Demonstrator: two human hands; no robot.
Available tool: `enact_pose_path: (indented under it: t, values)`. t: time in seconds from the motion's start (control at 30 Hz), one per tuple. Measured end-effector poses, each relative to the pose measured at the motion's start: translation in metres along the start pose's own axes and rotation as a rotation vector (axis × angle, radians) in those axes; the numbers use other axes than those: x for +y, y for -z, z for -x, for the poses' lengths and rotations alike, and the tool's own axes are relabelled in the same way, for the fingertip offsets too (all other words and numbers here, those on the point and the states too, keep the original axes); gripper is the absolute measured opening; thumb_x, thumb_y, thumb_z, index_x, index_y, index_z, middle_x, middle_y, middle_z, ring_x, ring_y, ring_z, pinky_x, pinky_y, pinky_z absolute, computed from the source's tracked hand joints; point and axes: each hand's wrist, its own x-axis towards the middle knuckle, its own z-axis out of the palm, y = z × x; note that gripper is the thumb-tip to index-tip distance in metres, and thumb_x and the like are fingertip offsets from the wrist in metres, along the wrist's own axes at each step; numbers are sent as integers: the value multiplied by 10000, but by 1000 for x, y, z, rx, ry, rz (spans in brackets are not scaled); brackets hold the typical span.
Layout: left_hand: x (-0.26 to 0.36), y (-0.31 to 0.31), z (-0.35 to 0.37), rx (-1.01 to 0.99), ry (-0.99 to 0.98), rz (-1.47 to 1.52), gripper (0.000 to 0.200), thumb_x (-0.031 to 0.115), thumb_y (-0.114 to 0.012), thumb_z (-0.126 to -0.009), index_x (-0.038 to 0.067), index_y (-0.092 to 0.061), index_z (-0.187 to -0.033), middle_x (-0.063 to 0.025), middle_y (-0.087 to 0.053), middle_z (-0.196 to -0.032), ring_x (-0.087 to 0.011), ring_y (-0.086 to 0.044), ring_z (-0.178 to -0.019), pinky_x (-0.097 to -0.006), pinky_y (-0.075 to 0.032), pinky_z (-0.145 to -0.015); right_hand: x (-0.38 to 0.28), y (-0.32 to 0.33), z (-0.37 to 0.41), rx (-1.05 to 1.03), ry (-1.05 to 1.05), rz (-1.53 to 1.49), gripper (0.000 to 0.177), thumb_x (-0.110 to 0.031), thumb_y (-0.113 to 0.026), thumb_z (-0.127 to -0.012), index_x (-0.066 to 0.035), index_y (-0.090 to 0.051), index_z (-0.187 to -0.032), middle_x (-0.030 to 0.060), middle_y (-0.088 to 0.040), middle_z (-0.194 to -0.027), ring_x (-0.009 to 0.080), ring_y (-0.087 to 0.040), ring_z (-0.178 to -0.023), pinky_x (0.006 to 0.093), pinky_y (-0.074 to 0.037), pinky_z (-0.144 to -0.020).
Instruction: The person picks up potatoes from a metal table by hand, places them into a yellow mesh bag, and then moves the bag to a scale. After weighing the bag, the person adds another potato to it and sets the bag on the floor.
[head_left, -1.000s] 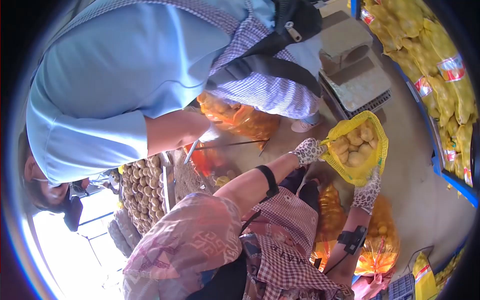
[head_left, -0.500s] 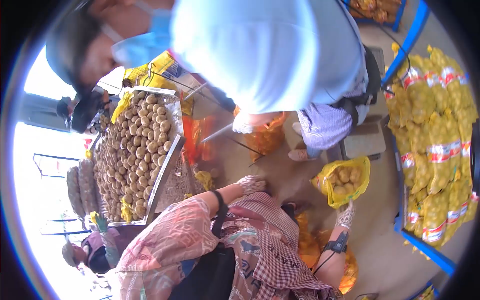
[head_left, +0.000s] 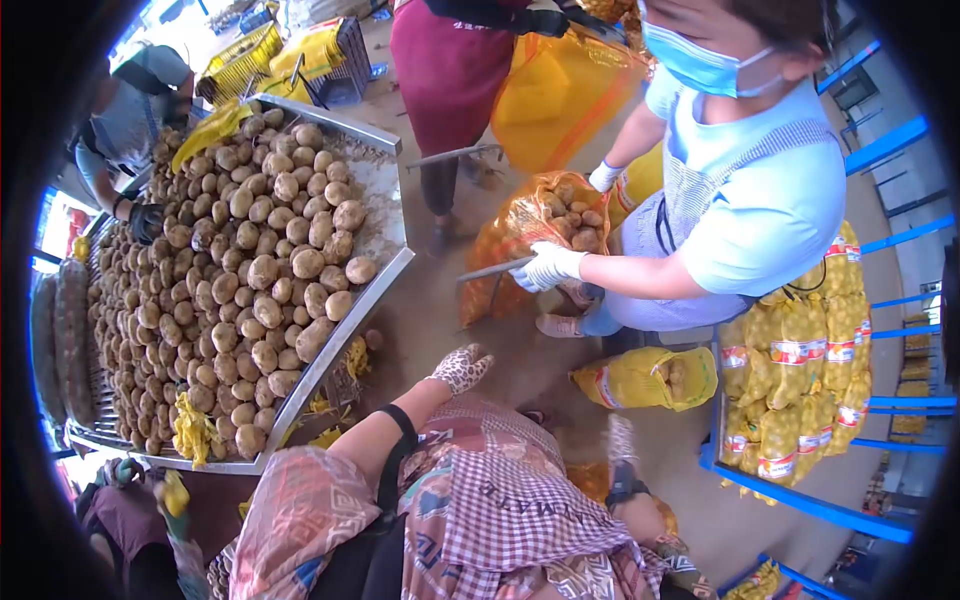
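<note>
My left hand, in a spotted glove, hangs over the floor beside the potato table. Its fingers are curled together and nothing shows in them. My right hand, also gloved, is smeared by motion, so its fingers cannot be made out. It is just below a yellow mesh bag with potatoes inside, apart from its rim. Many potatoes lie heaped on the metal-edged table to my left.
A masked co-worker holds an orange mesh bag of potatoes ahead of me. Filled yellow bags are stacked by a blue rail at right. Another person in a maroon apron stands farther off; others work around the table.
My view has swung, showing more of the table and co-worker. My right hand, earlier at the yellow bag's rim, is now away from it. My left fingers look more curled.
</note>
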Motion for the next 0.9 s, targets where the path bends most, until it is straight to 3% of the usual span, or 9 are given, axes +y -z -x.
enact_pose_path:
  t: [0.03, 0.1, 0.13, 0.2, 0.37, 0.57, 0.67, 0.8, 0.9]
  values:
    - [-1, 7, 2, -12, -7, 16, 508, 390, -519, -924, 10, -543, -1262, -216, -515, -1337, -355, -482, -1243, -411, -379, -1046, -4, -26, 4, -92, -75, 39, 397, -380, -604, -903, -95, -557, -1176, 40, -600, -1008, 163, -609, -813, 344, -514, -635]
    - [7, 28, 3, 303, -190, -181, 520, 368, -566, -896, 15, -518, -1275, -223, -489, -1347, -373, -458, -1250, -429, -375, -1049, -34, -76, 21, -223, -12, 130, 475, -362, -611, -902, -55, -536, -1256, 55, -603, -1092, 169, -608, -869, 296, -512, -716]
    - [10, 38, 2, 367, -248, -187, 520, 343, -588, -882, 18, -506, -1280, -217, -485, -1346, -378, -455, -1246, -436, -375, -1049, -34, -101, 20, -279, 116, 21, 489, -337, -603, -912, -25, -523, -1280, 59, -601, -1123, 172, -601, -910, 288, -503, -767]
    - [12, 61, -1, 401, -293, -192, 525, 318, -610, -868, 21, -494, -1285, -210, -481, -1346, -382, -452, -1243, -443, -374, -1048, -33, -130, 16, -304, 636, 463, 455, -320, -598, -923, -29, -533, -1267, 66, -592, -1140, 181, -598, -937, 298, -499, -796]
    - [27, 100, -29, 413, -179, -308, 580, 247, -622, -854, 26, -436, -1357, -191, -418, -1421, -352, -388, -1322, -467, -348, -1071, -122, -195, 44, -466, -70, 44, 493, -324, -578, -938, -83, -456, -1350, 100, -522, -1310, 248, -578, -1095, 378, -483, -889]
    - [31, 107, -109, 324, -172, -548, 472, 160, -518, -899, 26, -450, -1347, -182, -439, -1411, -329, -394, -1331, -499, -363, -1052, -160, -284, 6, -543, -79, -259, 572, -389, -583, -924, -79, -421, -1376, 121, -503, -1318, 304, -536, -1124, 456, -447, -919]
    - [35, 118, -134, 177, -112, -566, 230, 213, -498, -913, 76, -629, -1043, -158, -675, -1040, -314, -645, -1017, -450, -501, -835, -161, -317, -2, -543, -188, -452, 609, -500, -560, -912, -167, -404, -1398, 117, -471, -1341, 324, -471, -1199, 510, -392, -961]
    - [54, 132, -135, 23, -87, -632, 246, 201, -520, -910, 112, -671, -1082, -122, -693, -1056, -286, -655, -1030, -440, -511, -850, -190, -358, -17, -520, -311, -504, 585, -533, -513, -928, -187, -428, -1392, 94, -472, -1368, 322, -452, -1232, 542, -355, -1005]
    - [67, 126, -135, -232, -143, -792, 276, 214, -507, -915, 115, -686, -1101, -114, -687, -1101, -274, -645, -1060, -413, -510, -861, -204, -365, -21, -605, -350, -888, 614, -540, -502, -932, -173, -404, -1415, 88, -459, -1417, 298, -435, -1277, 562, -326, -1035]
